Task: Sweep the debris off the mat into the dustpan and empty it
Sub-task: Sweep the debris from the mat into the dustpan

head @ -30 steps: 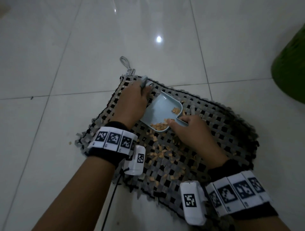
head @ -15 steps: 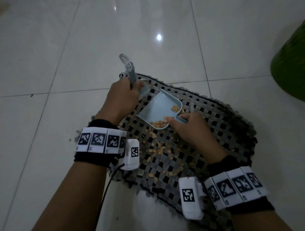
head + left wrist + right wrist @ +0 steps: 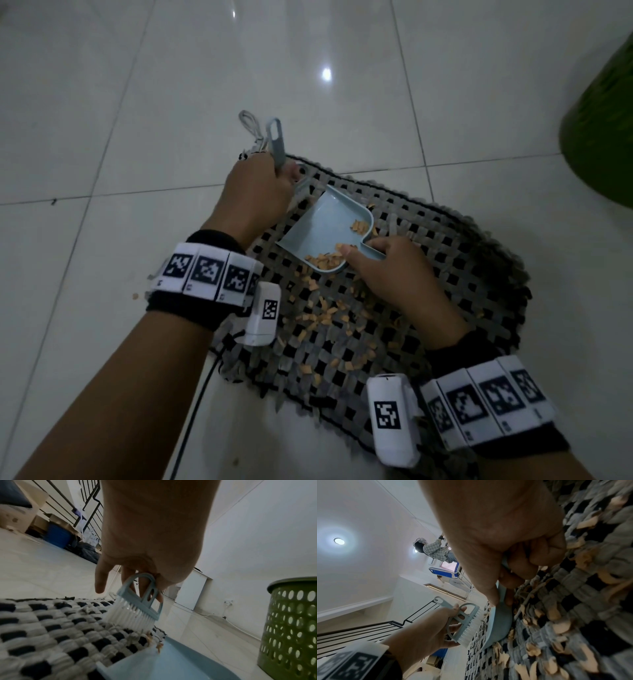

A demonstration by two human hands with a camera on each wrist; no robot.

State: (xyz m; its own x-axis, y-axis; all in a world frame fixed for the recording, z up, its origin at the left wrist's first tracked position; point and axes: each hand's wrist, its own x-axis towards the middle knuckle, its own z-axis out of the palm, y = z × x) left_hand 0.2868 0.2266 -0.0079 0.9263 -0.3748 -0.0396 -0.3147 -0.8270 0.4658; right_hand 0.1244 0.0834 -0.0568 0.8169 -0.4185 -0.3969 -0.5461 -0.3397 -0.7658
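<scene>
Left hand (image 3: 255, 192) gripping the small brush (image 3: 137, 606), bristles touching the mat (image 3: 428, 281), right hand (image 3: 399, 274) pinching the dustpan (image 3: 325, 226) handle, bits (image 3: 325, 262) lying inside

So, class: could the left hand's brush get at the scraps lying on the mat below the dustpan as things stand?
Probably yes: the left hand holds the brush by the dustpan; the scraps lie uncovered on the mat, right hand beside them.

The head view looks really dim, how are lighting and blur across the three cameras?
Head view: dim, a lamp glare spot on the white tiled floor. Left wrist view: brighter, woven grey-and-black mat motion-blurred. Right wrist view: ceiling lamp flares, scattered tan debris smeared.
</scene>
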